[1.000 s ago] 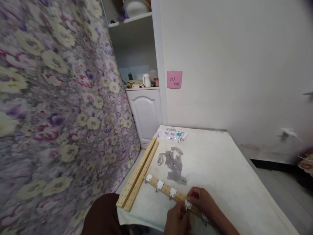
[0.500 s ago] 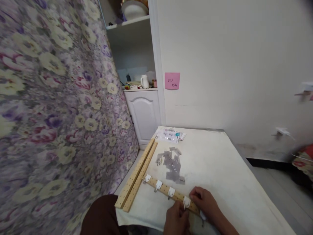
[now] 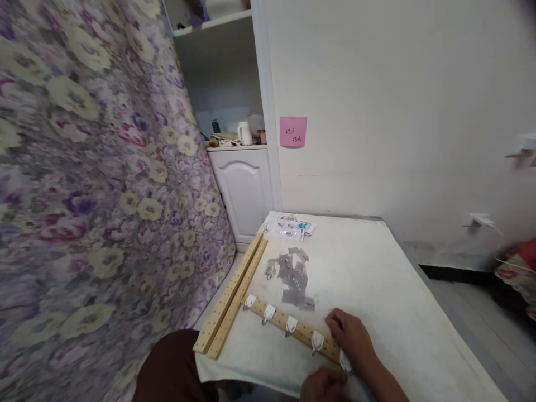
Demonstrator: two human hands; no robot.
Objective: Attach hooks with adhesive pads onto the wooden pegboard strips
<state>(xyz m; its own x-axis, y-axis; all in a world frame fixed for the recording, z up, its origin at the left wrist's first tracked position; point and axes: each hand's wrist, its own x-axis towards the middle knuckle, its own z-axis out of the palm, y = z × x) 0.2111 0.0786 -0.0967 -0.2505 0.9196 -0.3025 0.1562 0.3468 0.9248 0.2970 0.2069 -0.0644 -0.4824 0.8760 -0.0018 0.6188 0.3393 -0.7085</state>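
Observation:
A short wooden perforated strip (image 3: 298, 330) lies on the white table (image 3: 377, 290) near its front edge, with several white adhesive hooks (image 3: 290, 324) stuck along it. My right hand (image 3: 352, 338) rests on the strip's right end, fingers curled over it. My left hand (image 3: 324, 386) is low at the frame's bottom edge, just below the strip; its fingers are mostly out of view. A pile of clear hooks (image 3: 292, 276) lies beyond the strip.
Two long perforated wooden strips (image 3: 231, 296) lie along the table's left edge. A plastic packet (image 3: 290, 226) sits at the far corner. A flowered cloth (image 3: 96, 184) hangs at left. A white cabinet (image 3: 243, 190) and a wall with a pink note (image 3: 293, 132) stand behind.
My left hand has drawn back from the fourth hook toward the bottom edge. My right hand stays at the strip's right end. The camera has tilted slightly.

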